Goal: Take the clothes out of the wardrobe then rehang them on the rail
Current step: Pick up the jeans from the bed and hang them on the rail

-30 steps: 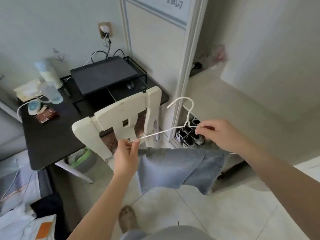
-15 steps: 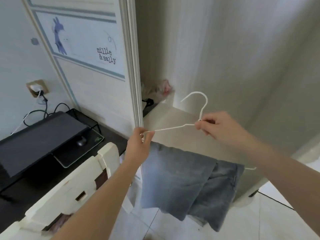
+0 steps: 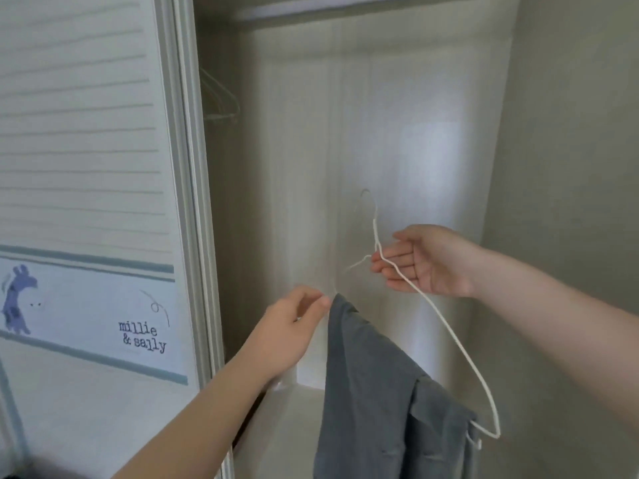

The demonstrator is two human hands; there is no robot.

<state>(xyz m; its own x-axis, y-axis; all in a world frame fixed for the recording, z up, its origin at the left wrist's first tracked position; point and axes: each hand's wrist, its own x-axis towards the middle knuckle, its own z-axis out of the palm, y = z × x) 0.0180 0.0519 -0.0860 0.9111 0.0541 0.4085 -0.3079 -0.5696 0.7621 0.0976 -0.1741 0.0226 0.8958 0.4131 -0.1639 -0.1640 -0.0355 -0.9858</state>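
Grey-blue trousers [image 3: 380,392] hang folded over the bar of a white wire hanger [image 3: 446,326], held up inside the open wardrobe [image 3: 345,133]. The hanger is turned nearly end-on, and its right end dips low. My left hand [image 3: 294,326] pinches the hanger's near left corner, just above the cloth. My right hand [image 3: 425,261] is palm-up with straight fingers, and the hanger's neck lies across its fingertips. The hook points up towards the back wall. A pale rail [image 3: 311,8] crosses the top of the wardrobe, blurred.
Several bare wire hangers [image 3: 221,102] hang at the wardrobe's upper left. The sliding door [image 3: 86,167] with a giraffe print and lettering fills the left. A pale shelf [image 3: 287,426] lies below the trousers, and the wardrobe's side wall [image 3: 570,167] stands on the right.
The view has swung up from the desk and chair into the wardrobe. Both hands lifted the hanger and turned it end-on. My right hand went from pinching the neck to straight fingers.
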